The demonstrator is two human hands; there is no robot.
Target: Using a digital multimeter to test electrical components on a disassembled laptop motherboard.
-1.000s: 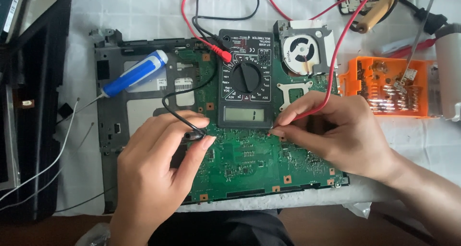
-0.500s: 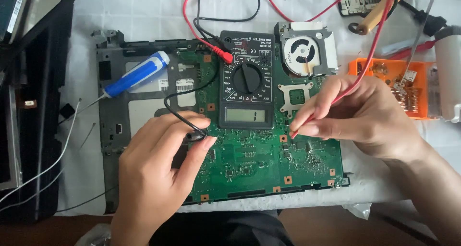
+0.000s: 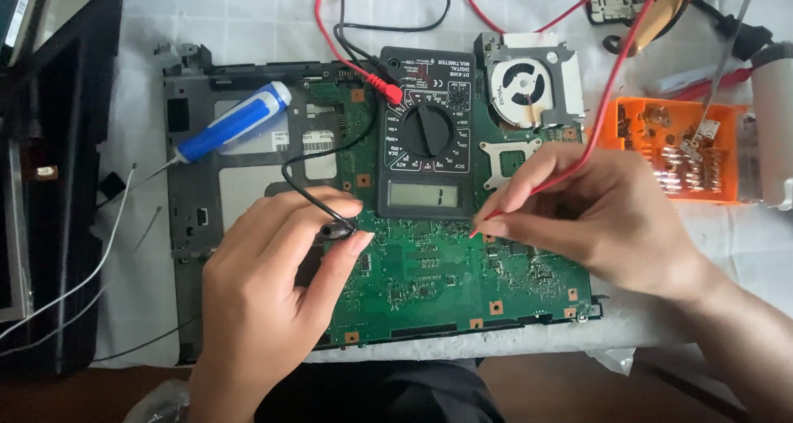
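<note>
On green circuit board, right hand pinches red probe, tip angled down-left just below multimeter; left hand pinches black probe opposite, tips apart.

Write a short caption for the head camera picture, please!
Left hand holds a black probe and right hand a red probe on a green circuit board below a black multimeter.
</note>
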